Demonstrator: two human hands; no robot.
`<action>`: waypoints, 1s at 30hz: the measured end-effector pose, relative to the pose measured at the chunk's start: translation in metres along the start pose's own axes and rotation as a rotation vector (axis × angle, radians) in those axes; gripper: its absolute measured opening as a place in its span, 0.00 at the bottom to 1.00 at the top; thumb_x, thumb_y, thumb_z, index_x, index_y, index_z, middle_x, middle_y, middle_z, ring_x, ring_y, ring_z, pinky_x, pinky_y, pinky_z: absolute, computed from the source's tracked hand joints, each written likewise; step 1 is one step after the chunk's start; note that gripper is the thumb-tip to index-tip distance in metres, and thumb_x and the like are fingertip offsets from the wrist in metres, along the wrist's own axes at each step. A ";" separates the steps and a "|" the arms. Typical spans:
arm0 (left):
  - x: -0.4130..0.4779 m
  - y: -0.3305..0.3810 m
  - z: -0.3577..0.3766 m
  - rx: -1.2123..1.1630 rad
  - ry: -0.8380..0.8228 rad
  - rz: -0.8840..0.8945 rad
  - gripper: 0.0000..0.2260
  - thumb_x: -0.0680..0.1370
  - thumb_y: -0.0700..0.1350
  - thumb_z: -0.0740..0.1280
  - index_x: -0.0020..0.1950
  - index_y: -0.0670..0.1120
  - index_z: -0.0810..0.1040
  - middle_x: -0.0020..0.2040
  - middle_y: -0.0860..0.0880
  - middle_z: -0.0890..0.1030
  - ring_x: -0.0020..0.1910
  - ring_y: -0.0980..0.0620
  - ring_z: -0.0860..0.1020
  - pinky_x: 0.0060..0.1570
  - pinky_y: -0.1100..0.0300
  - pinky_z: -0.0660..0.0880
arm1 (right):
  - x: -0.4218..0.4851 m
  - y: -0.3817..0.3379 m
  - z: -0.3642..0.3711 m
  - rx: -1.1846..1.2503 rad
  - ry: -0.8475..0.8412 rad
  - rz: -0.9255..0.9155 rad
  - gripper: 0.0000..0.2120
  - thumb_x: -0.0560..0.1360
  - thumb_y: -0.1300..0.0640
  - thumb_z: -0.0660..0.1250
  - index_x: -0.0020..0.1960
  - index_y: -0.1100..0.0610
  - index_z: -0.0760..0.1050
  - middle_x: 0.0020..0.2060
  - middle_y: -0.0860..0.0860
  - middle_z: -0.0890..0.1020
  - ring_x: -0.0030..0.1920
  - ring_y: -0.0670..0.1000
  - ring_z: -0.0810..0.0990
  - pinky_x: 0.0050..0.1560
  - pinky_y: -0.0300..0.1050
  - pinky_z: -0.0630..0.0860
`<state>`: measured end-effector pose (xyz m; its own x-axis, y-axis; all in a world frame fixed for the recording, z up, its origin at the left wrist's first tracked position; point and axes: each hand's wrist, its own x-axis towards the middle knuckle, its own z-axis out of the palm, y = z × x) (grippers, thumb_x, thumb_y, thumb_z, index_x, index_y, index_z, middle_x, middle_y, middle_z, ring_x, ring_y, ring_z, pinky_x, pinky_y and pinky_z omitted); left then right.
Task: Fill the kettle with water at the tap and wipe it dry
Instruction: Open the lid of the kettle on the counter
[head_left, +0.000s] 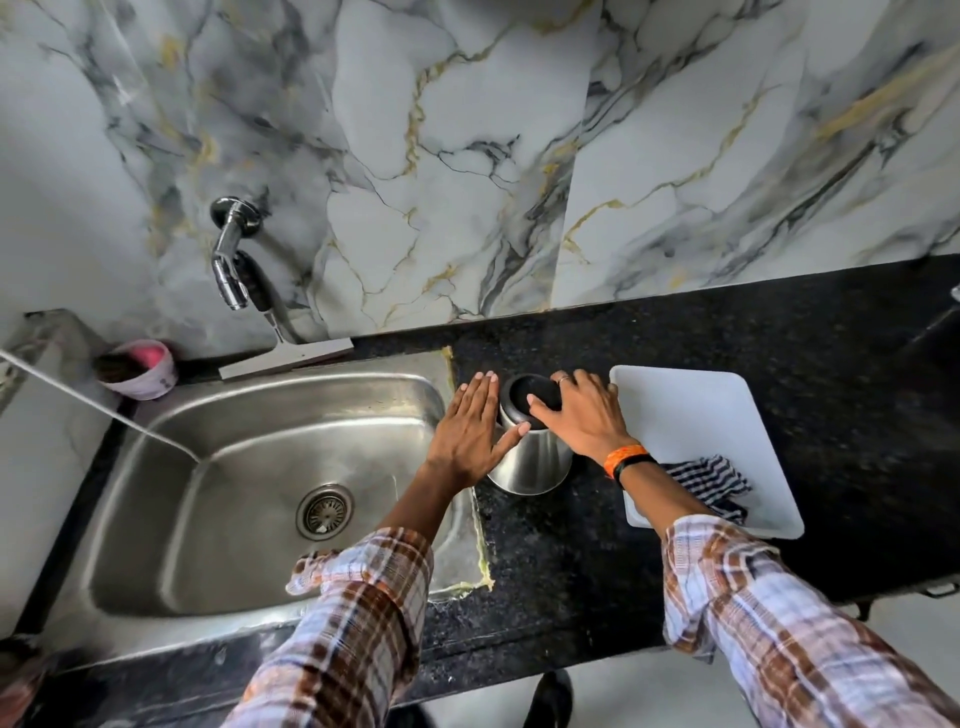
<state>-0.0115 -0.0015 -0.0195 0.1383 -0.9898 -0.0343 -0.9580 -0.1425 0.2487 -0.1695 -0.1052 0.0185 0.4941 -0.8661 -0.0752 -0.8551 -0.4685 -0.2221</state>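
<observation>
A steel kettle (531, 464) with a black lid (537, 393) stands upright on the black counter, just right of the sink (244, 457). My left hand (470, 427) lies flat against the kettle's left side, fingers straight and thumb touching the steel. My right hand (586, 415) arches over the kettle's top right, thumb across the lid; whatever it grips there is hidden beneath it. The chrome tap (231, 262) juts from the marble wall above the sink's back left, with no water running. A checked cloth (712, 486) lies on the white tray (691, 410), to the right of the kettle.
A squeegee (288, 354) leans on the wall behind the sink. A pink and white cup (141, 370) sits at the sink's back left corner. The black granite counter (841, 374) runs on to the right past the tray. The sink basin holds only its drain (324, 512).
</observation>
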 end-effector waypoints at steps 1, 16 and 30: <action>-0.001 0.000 0.000 0.005 -0.007 0.003 0.42 0.80 0.69 0.43 0.83 0.40 0.43 0.84 0.43 0.46 0.84 0.49 0.43 0.81 0.54 0.38 | 0.000 0.001 -0.001 0.017 -0.011 -0.004 0.30 0.79 0.35 0.59 0.69 0.57 0.74 0.63 0.60 0.79 0.67 0.63 0.74 0.68 0.62 0.68; -0.001 -0.002 0.008 0.042 -0.005 0.006 0.43 0.80 0.71 0.45 0.82 0.41 0.40 0.84 0.44 0.44 0.83 0.50 0.41 0.82 0.52 0.39 | 0.015 0.042 -0.013 0.380 -0.112 -0.107 0.31 0.74 0.30 0.52 0.60 0.49 0.80 0.47 0.56 0.88 0.44 0.56 0.86 0.51 0.52 0.79; -0.017 -0.016 0.000 0.006 0.046 -0.005 0.45 0.77 0.72 0.38 0.83 0.41 0.44 0.84 0.43 0.48 0.84 0.50 0.44 0.83 0.52 0.43 | 0.005 0.021 0.002 0.718 0.028 -0.011 0.21 0.71 0.34 0.56 0.46 0.43 0.83 0.47 0.57 0.88 0.52 0.59 0.85 0.49 0.64 0.84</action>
<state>0.0018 0.0177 -0.0230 0.1545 -0.9879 0.0090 -0.9586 -0.1477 0.2432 -0.1847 -0.1190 0.0117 0.4896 -0.8707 -0.0465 -0.5311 -0.2555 -0.8079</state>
